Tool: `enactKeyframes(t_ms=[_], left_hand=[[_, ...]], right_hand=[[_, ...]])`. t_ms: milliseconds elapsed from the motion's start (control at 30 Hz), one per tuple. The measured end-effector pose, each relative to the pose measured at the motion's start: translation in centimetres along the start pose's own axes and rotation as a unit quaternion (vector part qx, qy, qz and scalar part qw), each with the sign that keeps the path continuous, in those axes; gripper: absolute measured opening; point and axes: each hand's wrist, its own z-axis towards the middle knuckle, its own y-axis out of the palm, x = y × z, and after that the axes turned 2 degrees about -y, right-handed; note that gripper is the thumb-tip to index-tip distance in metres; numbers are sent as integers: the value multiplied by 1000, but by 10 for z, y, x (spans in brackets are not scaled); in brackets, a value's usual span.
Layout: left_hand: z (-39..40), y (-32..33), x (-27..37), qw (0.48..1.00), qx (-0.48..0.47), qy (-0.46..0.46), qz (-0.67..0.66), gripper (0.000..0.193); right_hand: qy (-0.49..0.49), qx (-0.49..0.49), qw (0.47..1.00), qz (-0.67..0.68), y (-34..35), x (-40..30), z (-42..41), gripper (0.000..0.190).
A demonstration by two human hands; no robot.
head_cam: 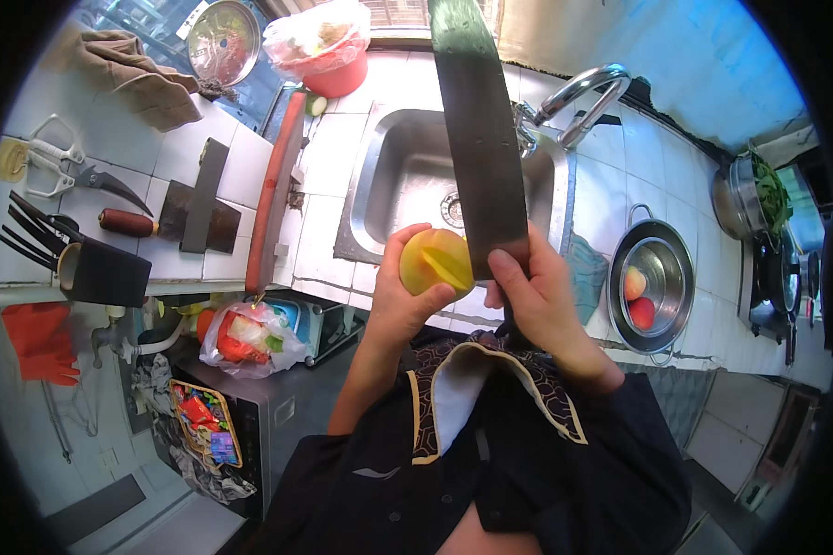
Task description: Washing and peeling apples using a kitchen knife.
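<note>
My left hand (404, 295) grips a round yellow fruit (423, 267), possibly a peach, in front of the steel sink (406, 149). A wedge-shaped cut or partly freed slice shows on the fruit's upper side. In my right hand (545, 305) is a broad dark cleaver (482, 159), its blade reaching away from me over the basin and its far end tinted green by reflection. The blade's near end is right beside the fruit; whether they touch, I cannot tell. My right thumb lies on the blade and hides part of it.
A chrome faucet (586, 104) rises right of the basin. Farther right, a metal bowl (685, 298) carries two red-yellow fruits (640, 312). At left are a wooden cutting board (271, 208) on edge, scissors (55, 156) and a utensil holder (111, 270). A red bucket (340, 75) stands behind.
</note>
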Motion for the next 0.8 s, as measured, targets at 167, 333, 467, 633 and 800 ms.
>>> enactKeyframes(t_ms=[167,333,467,633,800], left_hand=[[-6,7,6,999,17,2,43,75],[-9,9,6,998,38,2,59,77],[-8,10,5,997,39,7,73,78],[-7,15,7,996,45,4,72,77],[-7,17,9,996,52,0,76,76]], right_hand=[[-109,46,991,-63,10,8,3,16],[-172,100,969,-144,13,20,5,17],[-187,102,968,-134,12,31,7,18],[-214,118,955,-169,11,35,8,17],[-280,142,932,-184,10,41,13,18]])
